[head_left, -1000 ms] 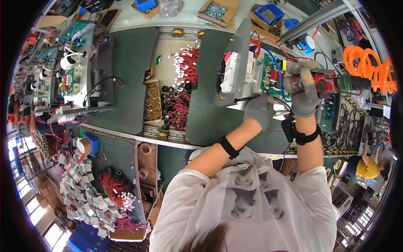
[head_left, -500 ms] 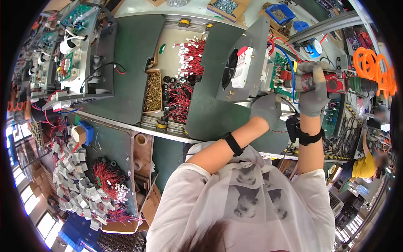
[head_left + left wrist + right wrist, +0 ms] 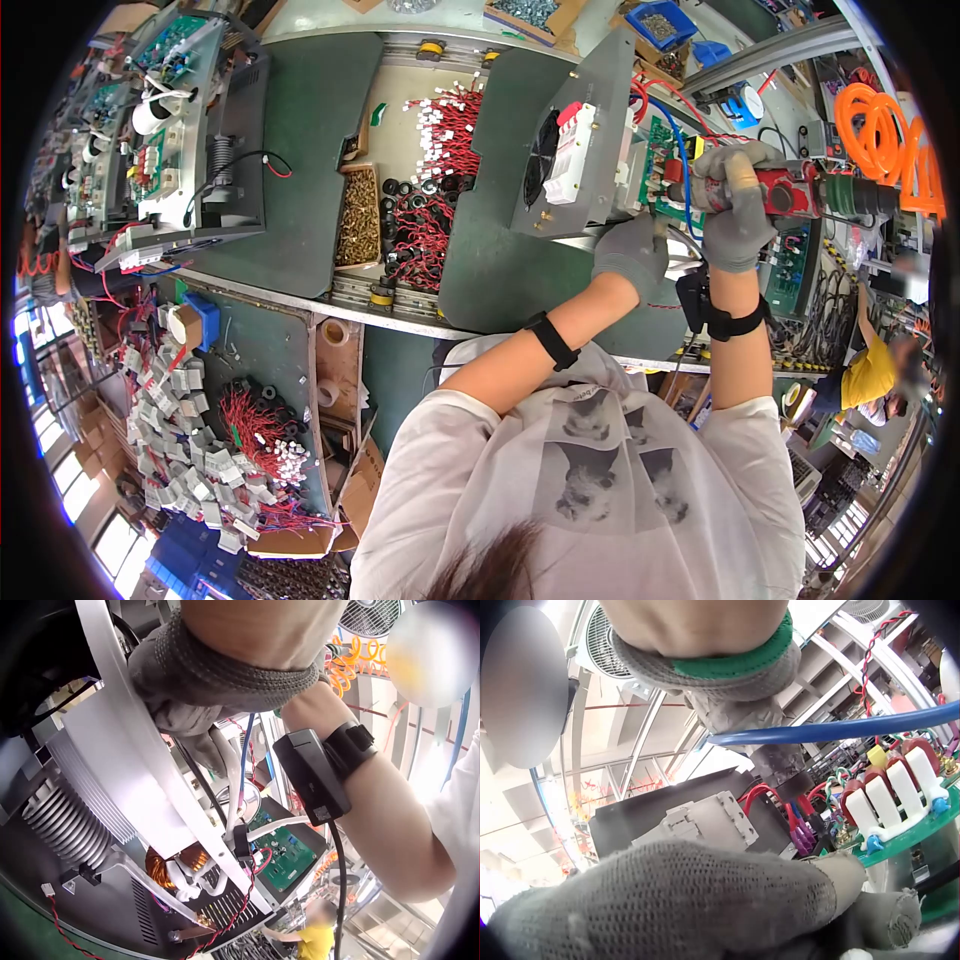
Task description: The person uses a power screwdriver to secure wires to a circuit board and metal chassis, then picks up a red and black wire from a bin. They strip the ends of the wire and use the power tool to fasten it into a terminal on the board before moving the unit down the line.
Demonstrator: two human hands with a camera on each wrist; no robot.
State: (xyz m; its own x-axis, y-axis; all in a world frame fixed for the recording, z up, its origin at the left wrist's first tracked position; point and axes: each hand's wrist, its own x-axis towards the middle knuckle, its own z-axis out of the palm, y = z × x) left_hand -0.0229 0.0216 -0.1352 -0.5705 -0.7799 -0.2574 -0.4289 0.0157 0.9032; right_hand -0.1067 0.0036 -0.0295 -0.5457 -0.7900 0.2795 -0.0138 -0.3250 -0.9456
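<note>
My gloved right hand (image 3: 738,205) grips a red power screwdriver (image 3: 790,193) with a green rear end, held level with its nose to the left. In the right wrist view its taped nose (image 3: 780,761) points down toward red wires and purple terminals (image 3: 802,834). My gloved left hand (image 3: 632,250) is beside the open metal chassis (image 3: 590,140), just below the circuit board (image 3: 658,150). A blue cable (image 3: 840,733) passes across the nose. In the left wrist view, left fingers (image 3: 206,754) reach behind the chassis edge by cables; I cannot tell what they hold.
An orange coiled hose (image 3: 872,130) hangs at the right. A box of brass fasteners (image 3: 358,215) and red wire bundles (image 3: 445,140) lie on the bench's middle strip. Another chassis (image 3: 225,160) stands at the left. A metal frame bar (image 3: 760,55) slants across the back right.
The head view has shifted, moving the bench scene rightward and up, then slightly back left. Both hands stay at the same chassis, with the screwdriver still in the right hand.
</note>
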